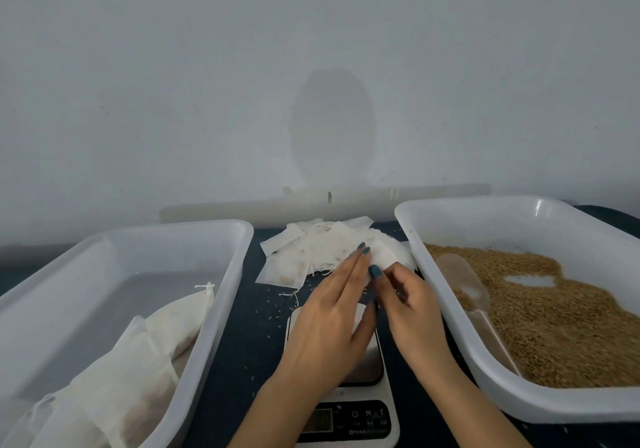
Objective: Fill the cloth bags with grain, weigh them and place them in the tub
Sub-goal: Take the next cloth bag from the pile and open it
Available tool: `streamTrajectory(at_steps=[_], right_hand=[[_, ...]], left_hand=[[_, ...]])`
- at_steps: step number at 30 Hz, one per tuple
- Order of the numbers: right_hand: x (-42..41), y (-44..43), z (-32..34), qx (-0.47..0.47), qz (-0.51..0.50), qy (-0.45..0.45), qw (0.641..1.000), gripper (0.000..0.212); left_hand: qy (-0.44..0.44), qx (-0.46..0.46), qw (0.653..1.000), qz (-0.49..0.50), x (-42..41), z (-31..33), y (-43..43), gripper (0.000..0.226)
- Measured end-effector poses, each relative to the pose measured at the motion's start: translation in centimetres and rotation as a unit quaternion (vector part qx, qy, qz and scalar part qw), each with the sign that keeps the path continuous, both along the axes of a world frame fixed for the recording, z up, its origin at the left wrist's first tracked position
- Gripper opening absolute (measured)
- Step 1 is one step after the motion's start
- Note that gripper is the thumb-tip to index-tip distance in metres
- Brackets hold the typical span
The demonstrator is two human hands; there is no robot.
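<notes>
Lifting 1 empty cloth bag (387, 256) off the pile (294, 260)
Right hand (410, 309) grip pinches the bag's edge; left hand (329, 323), grip wide with fingers straight, lies on the pile behind the scale (360, 413). Peeling slowly should free just 1.

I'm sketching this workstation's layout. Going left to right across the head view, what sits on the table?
Left tub holding filled cloth bags → scale → right tub of grain.
</notes>
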State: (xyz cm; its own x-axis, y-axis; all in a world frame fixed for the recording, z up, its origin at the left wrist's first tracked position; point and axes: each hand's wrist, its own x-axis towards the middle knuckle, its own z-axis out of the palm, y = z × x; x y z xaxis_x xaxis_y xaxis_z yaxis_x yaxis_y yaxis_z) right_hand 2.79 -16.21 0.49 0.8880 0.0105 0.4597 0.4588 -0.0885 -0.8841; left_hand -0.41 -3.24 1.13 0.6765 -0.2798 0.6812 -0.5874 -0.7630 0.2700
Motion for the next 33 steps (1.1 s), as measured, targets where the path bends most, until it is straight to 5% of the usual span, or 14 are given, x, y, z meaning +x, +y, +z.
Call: streamTrajectory(at_steps=[20,33], right_hand=[[0.1,-0.4,-0.3,-0.156,-0.077,-0.125,0.977,0.031],[-1.3,-0.3,0.5,-0.363,-0.189,-0.319,0.855,0.025]], left_hand=[[0.166,-0.162,0.971,-0.066,0.2,-0.5,0.6,0.047],[0.118,-0.135,0.984,-0.010,0.0,-0.4,0.5,0.052]])
